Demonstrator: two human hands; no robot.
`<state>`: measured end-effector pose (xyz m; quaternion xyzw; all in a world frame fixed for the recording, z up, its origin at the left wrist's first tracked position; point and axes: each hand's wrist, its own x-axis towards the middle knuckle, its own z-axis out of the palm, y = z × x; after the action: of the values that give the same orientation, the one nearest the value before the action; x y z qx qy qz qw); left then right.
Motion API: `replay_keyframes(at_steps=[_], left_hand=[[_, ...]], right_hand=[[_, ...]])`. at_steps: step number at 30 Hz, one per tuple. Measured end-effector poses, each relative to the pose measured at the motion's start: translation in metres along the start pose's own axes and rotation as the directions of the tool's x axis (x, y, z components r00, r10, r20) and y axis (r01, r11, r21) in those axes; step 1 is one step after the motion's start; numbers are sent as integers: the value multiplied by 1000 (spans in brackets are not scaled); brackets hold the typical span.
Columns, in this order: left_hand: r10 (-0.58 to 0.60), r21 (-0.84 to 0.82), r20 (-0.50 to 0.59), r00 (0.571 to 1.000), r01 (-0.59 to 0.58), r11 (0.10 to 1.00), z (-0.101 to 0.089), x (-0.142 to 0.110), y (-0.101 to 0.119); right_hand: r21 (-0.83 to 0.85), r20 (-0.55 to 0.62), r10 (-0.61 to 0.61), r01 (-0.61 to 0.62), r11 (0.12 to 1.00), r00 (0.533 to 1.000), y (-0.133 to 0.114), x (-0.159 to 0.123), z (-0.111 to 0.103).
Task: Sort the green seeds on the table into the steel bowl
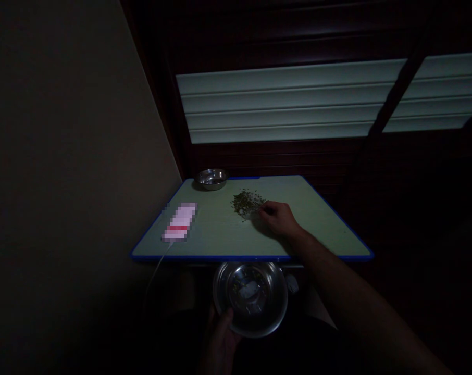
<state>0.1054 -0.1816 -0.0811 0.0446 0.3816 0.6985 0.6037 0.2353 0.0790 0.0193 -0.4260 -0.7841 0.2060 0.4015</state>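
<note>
My left hand (223, 336) grips the rim of a shiny metal bowl (275, 312), thumb over its near left edge. The bowl is below the table's front edge, tilted toward me, with a few small bits in its bottom. On the green tabletop lies a loose pile of small dark greenish bits (244, 202), like dried beans or seeds; the kind is too dim to tell. At the pile's right side my right hand (277, 216) has its fingers pinched together against the bits. Whatever lies between those fingertips is hidden.
The small table (212, 239) has a blue rim. A second metal bowl (211, 179) stands at its far left corner. A lit phone (180, 221), blurred out, lies at the left with a white cable (154, 273) hanging off the edge. Wall and dark cabinet doors stand close by.
</note>
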Motion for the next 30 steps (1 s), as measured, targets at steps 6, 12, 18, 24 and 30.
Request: replay_keyframes(at_steps=[6,12,18,24,30], left_hand=[[-17,-2,4,1000,17,1000,0,0,2],[-5,16,8,1000,5,1000,1,-1,2],[-12,19,9,1000,12,1000,-1,-1,2],[-2,31,3,1000,2,1000,1,-1,2],[2,29,15,1000,-2,1000,0,-1,1]], right_hand=[[-1,11,-29,29,1000,1000,2,0,1],[21,18,-15,15,1000,1000,3,0,1],[63,26,-54,52,997,998,6,1,3],[76,40,-118,114,991,992,9,2,5],[66,63,-138,134,989,988,9,2,4]])
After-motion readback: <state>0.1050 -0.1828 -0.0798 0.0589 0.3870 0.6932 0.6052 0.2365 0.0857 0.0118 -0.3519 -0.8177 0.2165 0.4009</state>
